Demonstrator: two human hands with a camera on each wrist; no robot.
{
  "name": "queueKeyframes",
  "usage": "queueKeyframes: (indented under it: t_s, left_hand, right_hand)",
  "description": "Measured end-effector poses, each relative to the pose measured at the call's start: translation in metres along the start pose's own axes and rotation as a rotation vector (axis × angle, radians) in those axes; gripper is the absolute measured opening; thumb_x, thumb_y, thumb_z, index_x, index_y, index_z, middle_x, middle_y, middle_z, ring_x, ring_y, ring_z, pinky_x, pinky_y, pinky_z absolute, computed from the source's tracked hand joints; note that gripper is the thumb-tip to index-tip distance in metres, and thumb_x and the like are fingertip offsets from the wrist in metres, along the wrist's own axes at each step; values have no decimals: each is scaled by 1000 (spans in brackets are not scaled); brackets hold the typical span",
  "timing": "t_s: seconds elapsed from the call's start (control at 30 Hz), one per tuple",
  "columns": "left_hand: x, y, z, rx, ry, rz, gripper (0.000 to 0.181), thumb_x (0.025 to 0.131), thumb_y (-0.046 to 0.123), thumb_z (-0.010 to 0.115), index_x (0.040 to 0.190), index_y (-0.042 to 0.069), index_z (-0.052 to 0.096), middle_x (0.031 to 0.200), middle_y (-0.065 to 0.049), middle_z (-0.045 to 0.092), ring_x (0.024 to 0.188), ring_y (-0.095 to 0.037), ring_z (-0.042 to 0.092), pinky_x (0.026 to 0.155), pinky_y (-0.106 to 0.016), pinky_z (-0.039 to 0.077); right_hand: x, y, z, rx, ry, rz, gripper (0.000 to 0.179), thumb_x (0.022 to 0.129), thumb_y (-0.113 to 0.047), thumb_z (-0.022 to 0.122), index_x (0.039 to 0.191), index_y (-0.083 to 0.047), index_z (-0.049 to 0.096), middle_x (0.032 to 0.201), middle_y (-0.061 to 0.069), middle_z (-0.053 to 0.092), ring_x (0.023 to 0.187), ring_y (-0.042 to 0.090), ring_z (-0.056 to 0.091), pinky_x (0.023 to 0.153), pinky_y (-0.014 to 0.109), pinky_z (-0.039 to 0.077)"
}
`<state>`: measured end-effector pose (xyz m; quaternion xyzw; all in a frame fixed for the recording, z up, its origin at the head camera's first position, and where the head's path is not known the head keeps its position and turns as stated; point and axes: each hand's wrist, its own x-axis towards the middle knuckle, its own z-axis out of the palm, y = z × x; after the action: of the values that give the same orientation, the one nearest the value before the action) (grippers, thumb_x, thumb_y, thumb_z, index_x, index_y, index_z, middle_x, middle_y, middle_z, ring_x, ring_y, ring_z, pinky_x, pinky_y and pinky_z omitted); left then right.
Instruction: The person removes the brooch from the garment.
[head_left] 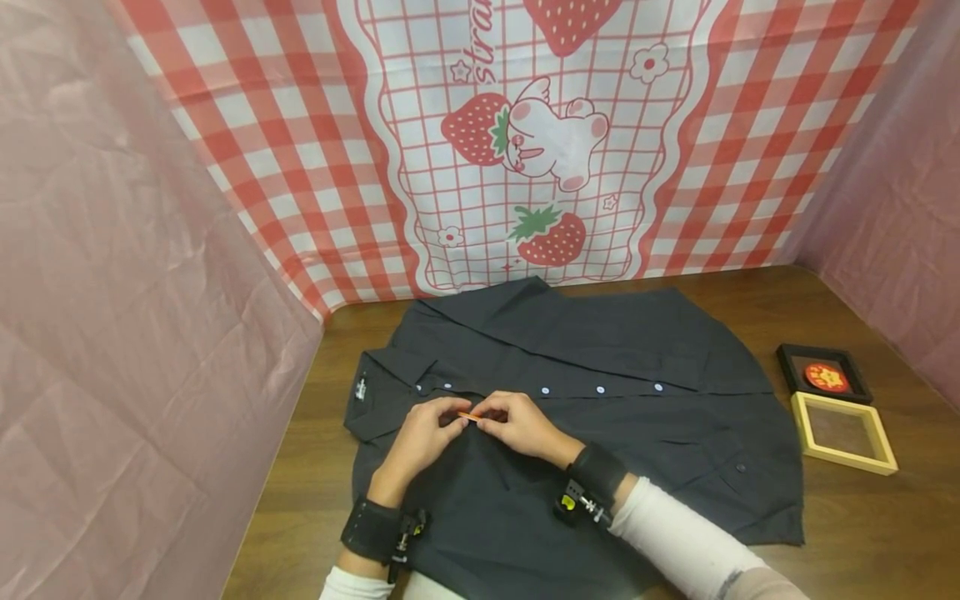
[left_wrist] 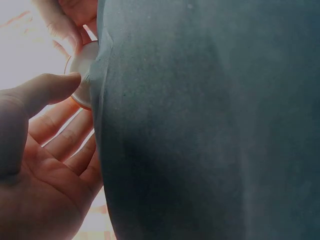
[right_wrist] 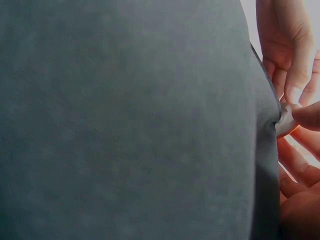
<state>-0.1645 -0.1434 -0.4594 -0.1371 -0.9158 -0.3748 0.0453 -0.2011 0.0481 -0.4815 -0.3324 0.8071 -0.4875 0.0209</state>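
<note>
A dark grey button-up shirt (head_left: 637,450) lies spread on the table with its collar to the left. Over its button front, a round badge (head_left: 470,417) with an orange edge is held up between both hands. The left hand (head_left: 423,437) pinches it from the left, the right hand (head_left: 521,425) from the other side. In the left wrist view the pale back of the badge (left_wrist: 84,60) meets the raised edge of the cloth, the left thumb lying on it. Cloth hides part of the badge (right_wrist: 286,122) in the right wrist view; whether a pin passes through is hidden.
At the right, a black box frame (head_left: 787,367) holds a red and yellow round badge (head_left: 827,377). A pale yellow box frame (head_left: 885,442) sits in front of it. A checked strawberry cloth (head_left: 345,167) hangs behind the wooden table (head_left: 292,492), with pink drapes at both sides.
</note>
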Motion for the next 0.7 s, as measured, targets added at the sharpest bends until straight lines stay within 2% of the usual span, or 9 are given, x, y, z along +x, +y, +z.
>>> queueKeyframes:
  t_s: [0.37, 0.7]
  left_hand:
    - [0, 0, 0, -15, 34, -14, 19, 90, 8, 67, 108, 6, 73, 107, -9, 74, 93, -21, 71, 79, -36, 58]
    - [1, 0, 1, 14, 71, 7, 16, 90, 12, 69, 104, 7, 75, 104, -8, 74, 92, -20, 71, 77, -35, 58]
  right_hand:
    - [1, -1, 0, -15, 17, -5, 10, 90, -9, 67, 97, -9, 75, 91, 4, 71, 79, 3, 61, 71, 18, 52]
    - [2, -2, -1, -32, 22, -18, 12, 91, -9, 66, 99, -7, 75, 91, 5, 72, 78, 4, 59, 70, 18, 50]
